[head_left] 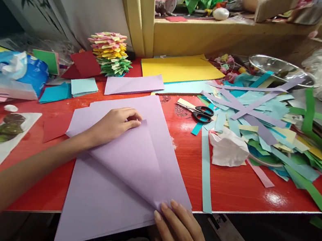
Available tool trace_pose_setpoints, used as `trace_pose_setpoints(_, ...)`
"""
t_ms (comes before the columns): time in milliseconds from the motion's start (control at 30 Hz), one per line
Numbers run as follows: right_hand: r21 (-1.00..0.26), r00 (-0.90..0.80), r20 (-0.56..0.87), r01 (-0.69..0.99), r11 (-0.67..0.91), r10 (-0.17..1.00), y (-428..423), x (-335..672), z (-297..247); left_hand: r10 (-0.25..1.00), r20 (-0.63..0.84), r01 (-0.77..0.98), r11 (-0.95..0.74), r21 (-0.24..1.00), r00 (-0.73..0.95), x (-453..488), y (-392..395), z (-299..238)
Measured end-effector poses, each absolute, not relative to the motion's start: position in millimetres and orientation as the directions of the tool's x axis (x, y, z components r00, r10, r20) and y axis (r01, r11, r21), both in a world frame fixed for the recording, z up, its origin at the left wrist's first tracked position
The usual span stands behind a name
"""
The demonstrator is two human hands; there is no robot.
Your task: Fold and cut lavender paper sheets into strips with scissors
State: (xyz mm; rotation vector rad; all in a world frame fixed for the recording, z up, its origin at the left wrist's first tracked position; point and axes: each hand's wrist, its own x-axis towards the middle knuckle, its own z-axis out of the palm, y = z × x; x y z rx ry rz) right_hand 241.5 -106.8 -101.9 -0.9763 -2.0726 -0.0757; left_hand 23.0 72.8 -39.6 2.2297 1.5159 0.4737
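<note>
1. step in hand, my read: a diagonal fold in the top purple sheet (136,170). its flap is turned over on itself, fold edge rounded near the middle, so the crease looks unset.
2. sheet location: front of the red tabletop (187,162), lying on more purple paper (87,203) whose near end hangs over the front edge.
3. left hand (113,124): thumb and index narrow, pinching the flap's far corner. forearm crosses the paper from the left.
4. right hand (184,236): fingers straight, close together, tips resting at the near right end of the fold. thumb mostly hidden; cannot tell if it grips from below.
5. next move calls for, i think: corner kept lined up with the long right edge, then firm pressure along the fold from the right hand's end. slip risk: the layers below could slide, since nothing visible pins them.
6. nearby: scissors (194,110) just right of the sheet, nobody touching them. pale blue strip (207,178) and crumpled tissue (227,148) further right, next to the heap of cut strips (262,109).
7. behind the sheet: smaller purple piece (136,85), yellow sheet (176,67).
</note>
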Motion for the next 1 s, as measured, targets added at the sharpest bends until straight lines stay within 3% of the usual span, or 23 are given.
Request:
trace_pose_setpoints(300, -0.284, -0.204, 0.770, 0.739, 0.611, 0.605, -108.3, 225.2, -118.6, 0.937, 0.077, 0.808, -0.334, 0.485, 0.341, 27.7, 77.1, -41.1)
trace_pose_setpoints(567, -0.280, -0.198, 0.759, 0.762, 0.585, 0.621, -112.2, 221.5, -120.8, 0.933, 0.113, 0.807, -0.353, 0.472, 0.342, 28.5, 79.0, -46.0)
trace_pose_setpoints(767, -0.271, -0.285, 0.659, 0.773, 0.574, 0.696, -114.6, 224.5, -115.1, 0.937, 0.127, 0.817, -0.347, 0.461, 0.326, 30.3, 79.2, -45.8)
trace_pose_setpoints(900, -0.270, -0.204, 0.739, 0.783, 0.560, 0.642, -113.7, 222.0, -119.2, 0.935, 0.147, 0.816, -0.353, 0.457, 0.322, 32.1, 79.2, -46.5)
trace_pose_setpoints(1000, -0.256, -0.242, 0.705, 0.790, 0.558, 0.666, -115.2, 221.7, -118.6, 0.931, 0.160, 0.815, -0.364, 0.451, 0.327, 31.9, 79.4, -47.8)
